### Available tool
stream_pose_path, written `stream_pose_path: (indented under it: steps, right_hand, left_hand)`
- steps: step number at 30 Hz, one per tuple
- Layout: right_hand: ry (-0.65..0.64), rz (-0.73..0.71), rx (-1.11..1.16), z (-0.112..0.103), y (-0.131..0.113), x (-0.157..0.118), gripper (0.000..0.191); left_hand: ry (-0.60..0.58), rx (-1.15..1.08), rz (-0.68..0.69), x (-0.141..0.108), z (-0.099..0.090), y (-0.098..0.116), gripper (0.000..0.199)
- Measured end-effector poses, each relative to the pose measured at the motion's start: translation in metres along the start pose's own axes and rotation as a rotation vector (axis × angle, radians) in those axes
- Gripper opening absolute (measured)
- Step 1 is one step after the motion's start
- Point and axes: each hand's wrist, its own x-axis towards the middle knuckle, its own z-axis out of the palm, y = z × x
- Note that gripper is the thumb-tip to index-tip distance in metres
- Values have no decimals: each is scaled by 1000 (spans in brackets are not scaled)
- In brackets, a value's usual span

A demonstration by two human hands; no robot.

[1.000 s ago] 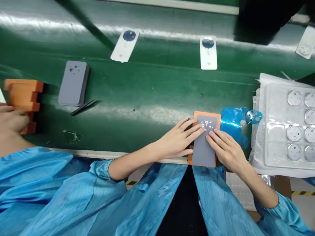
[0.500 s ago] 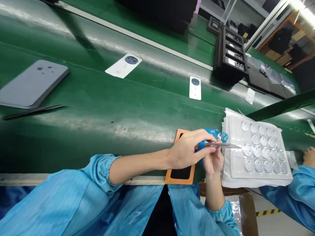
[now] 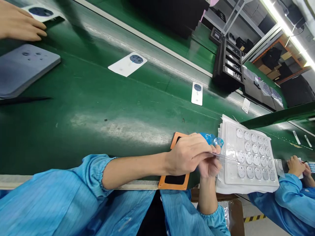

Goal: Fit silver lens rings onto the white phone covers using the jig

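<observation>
Raised above the green workbench [image 3: 137,105], nearly edge-on to the viewer: thin phone back panel [image 3: 218,155], between orange fixture and clear tray, overlapping the tray's near-left side in this view. Gripped from the left by the left hand [image 3: 189,155], with fingers above and thumb below, in a flat pinch. Gripped also by the right hand [image 3: 209,164], with fingers curled around the far side, partly hidden behind panel and left hand. Below the left hand and partly covered by it: orange fixture [image 3: 173,187] with black inset, at the bench's front edge. Just beyond the hands: blue film [image 3: 208,138] and blue perforated disc [image 3: 218,142]. To the right: clear tray [image 3: 227,144] with rows of round silvery discs [image 3: 249,159], on white sheets [image 3: 220,187]. Farther back, well apart from one another: white panels [image 3: 123,68] with dark camera patches. At far left: stack of grey phone back panels [image 3: 21,67] with camera holes, and dark tweezers [image 3: 29,99] just in front. At the edges: co-worker's hand [image 3: 21,24] over another white panel, upper left; second co-worker's hands [image 3: 296,166] beyond the tray. In the background: black rack [image 3: 222,70].
</observation>
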Motion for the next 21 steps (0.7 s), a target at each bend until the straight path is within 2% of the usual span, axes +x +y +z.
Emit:
stream_pose_path:
  steps: [3, 5, 6, 8, 10, 11, 13, 15, 18, 21]
  right_hand:
    - [255, 145, 168, -4, -1, 26, 51]
    - [397, 225, 360, -15, 8, 59, 49]
    - [454, 255, 467, -25, 17, 80, 47]
    - [509, 321, 599, -50, 44, 123, 48]
    - [592, 420, 681, -74, 78, 161, 47]
    - [616, 518, 716, -82, 94, 174, 44]
    - [542, 720, 708, -84, 117, 189, 36]
    - [414, 832, 656, -71, 127, 189, 32]
    - [225, 889, 533, -42, 130, 182, 33]
    - [128, 930, 330, -26, 135, 192, 37]
  left_hand:
    - [64, -129, -223, 6, -2, -11, 9]
    - [107, -186, -407, 15, -7, -21, 9]
    - [121, -227, -486, 21, -11, -26, 10]
    - [130, -327, -619, 34, -24, -36, 26]
    - [165, -413, -690, 47, -44, -44, 35]
    - [195, -437, -702, 53, -55, -47, 35]
    - [275, -448, -678, 62, -79, -48, 31]
    - [349, -435, -629, 69, -102, -46, 28]
    - [440, -406, -570, 74, -128, -39, 23]
    - [484, -399, -502, 78, -141, -35, 24]
